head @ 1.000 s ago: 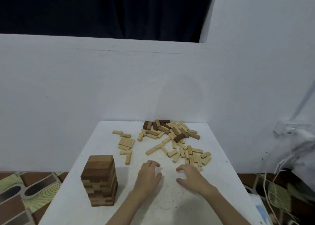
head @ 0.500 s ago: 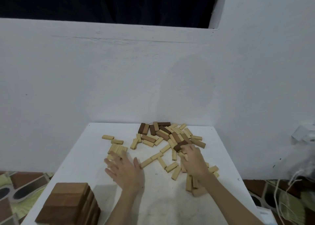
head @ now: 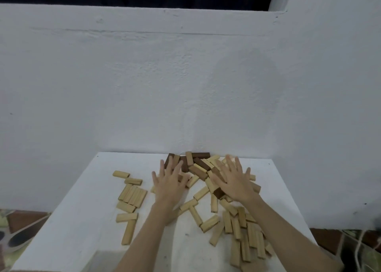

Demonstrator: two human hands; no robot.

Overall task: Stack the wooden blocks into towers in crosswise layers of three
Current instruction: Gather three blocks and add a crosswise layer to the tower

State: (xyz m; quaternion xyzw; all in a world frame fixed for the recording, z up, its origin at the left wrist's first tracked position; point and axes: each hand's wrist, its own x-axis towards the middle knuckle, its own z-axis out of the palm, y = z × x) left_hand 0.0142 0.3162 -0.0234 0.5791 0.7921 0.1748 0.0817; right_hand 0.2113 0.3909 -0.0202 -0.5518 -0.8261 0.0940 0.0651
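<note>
We are spreading both flat hands, left hand (head: pixel 168 182) and right hand (head: pixel 234 182), over the loose blocks (head: pixel 203 169) at the desk's (head: pixel 86 220) far edge; gripping nothing; next, we judge, picking three.

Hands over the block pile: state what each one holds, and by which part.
Nothing is held. The left hand and right hand lie spread, fingers straight, over the loose wooden blocks at the table's far side.

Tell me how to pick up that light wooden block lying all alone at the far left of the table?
Pinch the light block across its two long sides near the middle, coming straight down from above. It lies flat on the white table with bare space all round, so fingers fit on both sides. The left hand is nearer, I think.
</note>
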